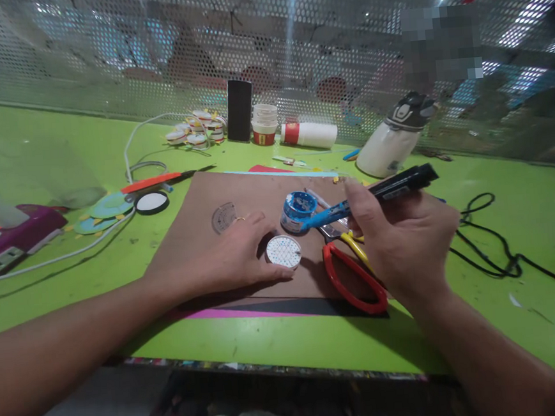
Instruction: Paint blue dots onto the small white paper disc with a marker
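My left hand (245, 252) grips a small round white disc (283, 252) by its edge, thumb at the near side; blue dots and thin lines cover its top. In my right hand (399, 237) is a black marker-like pen (403, 182) whose front part is coated in blue. Its blue tip points down-left, close to the near side of a small open paint jar (299, 211) smeared with blue. Red-handled scissors (355, 285) lie beneath my right hand, partly hidden by it. A clear protractor (224, 218) lies beyond my left hand on the brown board (179, 241).
A white bottle with a black lid (390, 138) stands back right. A phone (240, 110), paper cups (265, 125) and small disc assemblies (197, 131) line the back near a perforated screen. A black cord (496, 261) lies right; a purple power strip (24, 234) sits left.
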The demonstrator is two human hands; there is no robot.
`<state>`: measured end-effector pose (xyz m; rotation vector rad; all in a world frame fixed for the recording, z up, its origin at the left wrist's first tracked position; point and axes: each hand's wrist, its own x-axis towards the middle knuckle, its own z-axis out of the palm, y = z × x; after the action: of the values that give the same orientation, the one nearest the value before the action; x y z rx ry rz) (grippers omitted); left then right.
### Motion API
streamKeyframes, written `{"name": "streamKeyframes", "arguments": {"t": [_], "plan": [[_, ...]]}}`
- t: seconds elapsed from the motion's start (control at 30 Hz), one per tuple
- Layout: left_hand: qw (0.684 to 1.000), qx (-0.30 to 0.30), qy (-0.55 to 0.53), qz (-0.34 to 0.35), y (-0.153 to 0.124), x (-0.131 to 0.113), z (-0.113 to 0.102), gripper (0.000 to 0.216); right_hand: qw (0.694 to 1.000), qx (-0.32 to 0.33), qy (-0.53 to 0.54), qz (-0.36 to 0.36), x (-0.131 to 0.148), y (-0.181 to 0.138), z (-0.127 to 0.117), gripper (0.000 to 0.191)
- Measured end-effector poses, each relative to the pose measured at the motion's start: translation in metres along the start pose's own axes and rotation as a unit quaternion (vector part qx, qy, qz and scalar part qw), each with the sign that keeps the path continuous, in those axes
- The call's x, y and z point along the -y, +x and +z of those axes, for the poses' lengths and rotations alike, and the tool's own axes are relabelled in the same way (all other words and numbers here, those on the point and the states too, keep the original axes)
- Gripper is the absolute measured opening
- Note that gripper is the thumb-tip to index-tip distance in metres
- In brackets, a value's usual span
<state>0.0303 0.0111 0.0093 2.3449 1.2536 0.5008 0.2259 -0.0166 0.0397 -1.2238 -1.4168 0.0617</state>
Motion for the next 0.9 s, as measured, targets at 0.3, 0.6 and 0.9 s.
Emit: {"name": "streamKeyframes", "arguments": {"t": [0.3,0.6,0.9], "plan": [[1.000,0.005,0.019,0.008,0.000,0.002,0.000,0.045,0.997,-0.012,0.069,0.020,-0.008,0.014,-0.002,0.033],[1.000,0.000,0.013,0.020,-0.001,0.003,0.001,0.041,0.986,0.036,0.163,-0.005,-0.014,0.016,-0.002,0.010],[0.999,-0.003,-0.022,0.025,-0.003,0.002,-0.001,0.059,0.975,0.053,0.213,0.035,-0.027,0.023,0.000,0.016]]}}
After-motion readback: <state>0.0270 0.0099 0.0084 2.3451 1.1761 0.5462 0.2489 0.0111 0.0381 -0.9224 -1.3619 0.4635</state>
